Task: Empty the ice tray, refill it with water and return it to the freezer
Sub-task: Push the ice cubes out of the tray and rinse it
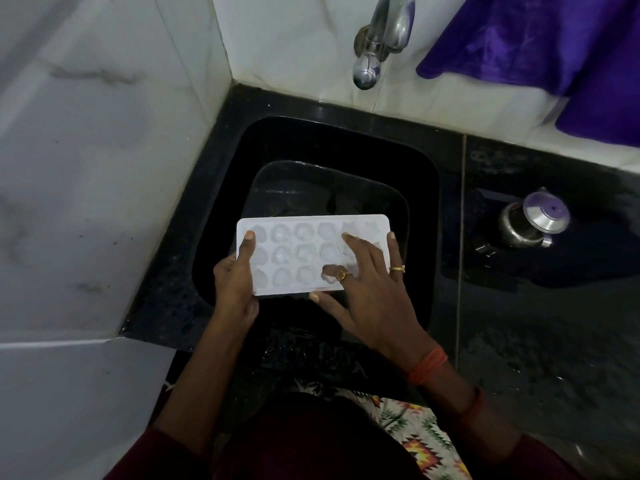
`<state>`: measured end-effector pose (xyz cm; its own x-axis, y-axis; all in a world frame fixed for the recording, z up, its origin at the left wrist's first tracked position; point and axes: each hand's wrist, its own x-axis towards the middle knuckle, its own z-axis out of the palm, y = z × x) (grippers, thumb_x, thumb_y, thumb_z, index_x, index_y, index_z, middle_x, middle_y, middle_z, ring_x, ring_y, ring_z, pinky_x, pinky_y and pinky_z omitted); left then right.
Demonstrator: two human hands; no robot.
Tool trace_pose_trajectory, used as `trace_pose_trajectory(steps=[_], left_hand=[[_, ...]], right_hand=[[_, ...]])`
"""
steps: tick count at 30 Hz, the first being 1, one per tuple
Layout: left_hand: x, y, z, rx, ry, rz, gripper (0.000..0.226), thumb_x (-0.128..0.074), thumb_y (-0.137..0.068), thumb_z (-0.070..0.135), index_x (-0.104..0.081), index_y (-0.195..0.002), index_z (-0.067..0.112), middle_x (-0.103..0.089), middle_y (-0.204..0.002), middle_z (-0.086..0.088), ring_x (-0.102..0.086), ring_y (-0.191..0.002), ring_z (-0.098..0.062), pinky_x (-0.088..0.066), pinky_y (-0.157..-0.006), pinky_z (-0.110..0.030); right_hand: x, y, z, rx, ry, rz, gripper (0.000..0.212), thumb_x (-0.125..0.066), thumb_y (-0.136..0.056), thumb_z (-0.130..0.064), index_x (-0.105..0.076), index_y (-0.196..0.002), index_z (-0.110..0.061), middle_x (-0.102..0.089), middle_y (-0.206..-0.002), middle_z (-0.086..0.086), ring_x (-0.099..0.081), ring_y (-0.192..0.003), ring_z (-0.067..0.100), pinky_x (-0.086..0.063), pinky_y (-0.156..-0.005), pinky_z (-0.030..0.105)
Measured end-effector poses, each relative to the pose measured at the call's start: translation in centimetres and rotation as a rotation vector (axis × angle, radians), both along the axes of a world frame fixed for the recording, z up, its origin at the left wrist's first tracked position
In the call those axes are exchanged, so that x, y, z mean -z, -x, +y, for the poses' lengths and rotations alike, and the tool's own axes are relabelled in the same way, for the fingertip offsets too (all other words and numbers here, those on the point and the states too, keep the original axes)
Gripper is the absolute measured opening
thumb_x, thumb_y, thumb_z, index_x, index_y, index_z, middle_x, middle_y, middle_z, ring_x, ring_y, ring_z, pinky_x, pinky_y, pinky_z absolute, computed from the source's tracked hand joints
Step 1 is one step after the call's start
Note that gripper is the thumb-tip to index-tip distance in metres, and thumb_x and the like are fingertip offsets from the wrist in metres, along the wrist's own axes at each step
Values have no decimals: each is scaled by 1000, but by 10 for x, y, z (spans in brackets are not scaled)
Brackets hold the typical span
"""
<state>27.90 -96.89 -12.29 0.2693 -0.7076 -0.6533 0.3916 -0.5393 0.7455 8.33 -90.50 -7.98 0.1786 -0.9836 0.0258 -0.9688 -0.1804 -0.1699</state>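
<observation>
Ice tray over sink, left hand clasping its left end, right hand's grip wide, flat atop

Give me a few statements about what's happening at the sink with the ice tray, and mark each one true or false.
1. The ice tray is held above the black sink. True.
2. Water streams from the tap onto the tray. False: no stream shows.
3. The left hand grips the tray's left end, thumb on top. True.
4. The steel pot sits inside the sink. False: it stands on the counter to the sink's right.
5. The right hand is clear of the tray. False: its spread fingers rest on the tray's right part.
</observation>
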Motion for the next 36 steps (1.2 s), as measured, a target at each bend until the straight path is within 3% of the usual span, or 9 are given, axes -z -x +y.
trace_pose_trajectory(steps=[36], left_hand=[[-2,-3,-2,16,22,16,30,-72,-92,39,-73,-89,9,-79,-85,-7,-77,-73,-24,-59,-52,-33]], right_hand=[[-9,-6,1,-14,31,36,60,-36,-95,-72,-74,-110,-28,-47,-150,12,-39,-143,24,0,-125,56]])
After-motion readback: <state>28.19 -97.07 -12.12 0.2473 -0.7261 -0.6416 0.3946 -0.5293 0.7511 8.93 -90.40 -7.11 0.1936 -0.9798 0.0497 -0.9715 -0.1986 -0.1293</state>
